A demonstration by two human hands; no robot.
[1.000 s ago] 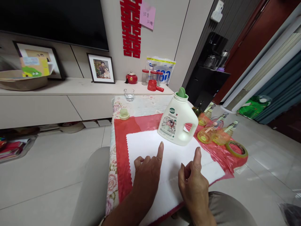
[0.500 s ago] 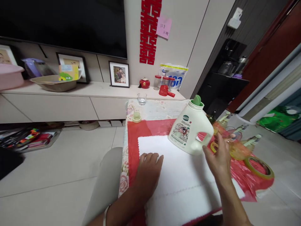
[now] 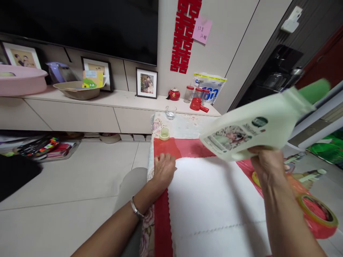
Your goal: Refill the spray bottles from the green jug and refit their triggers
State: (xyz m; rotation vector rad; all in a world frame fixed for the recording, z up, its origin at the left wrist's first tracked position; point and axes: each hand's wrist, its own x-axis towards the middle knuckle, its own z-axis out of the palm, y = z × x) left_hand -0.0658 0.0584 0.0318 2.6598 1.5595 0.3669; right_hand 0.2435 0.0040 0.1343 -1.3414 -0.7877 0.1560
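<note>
A pale green detergent bottle (image 3: 270, 114) is in my right hand (image 3: 268, 160), which grips its handle. The bottle hangs tilted over a white cloth (image 3: 211, 200), its green spout (image 3: 316, 93) toward the upper right. My left hand (image 3: 164, 171) rests at the cloth's far left corner with fingers curled down; whatever is under the fingertips is hidden. The cloth lies on a red plastic sheet (image 3: 162, 228) over a flowered tablecloth (image 3: 147, 228). A light green cap (image 3: 164, 134) sits beyond my left hand, and a glass cup (image 3: 170, 112) stands behind it.
Rolls of tape (image 3: 317, 214) and spray bottles (image 3: 312, 175) are on the right. Along the back, a low cabinet (image 3: 134, 119) carries framed photos (image 3: 146, 82), red-lidded jars (image 3: 189, 94), a red pot (image 3: 174, 94) and a pink basin (image 3: 23, 80).
My right hand has taken the bottle by its handle and lifted and tilted it off the cloth. My left hand has shifted to the cloth's far left corner. The view has turned slightly left.
</note>
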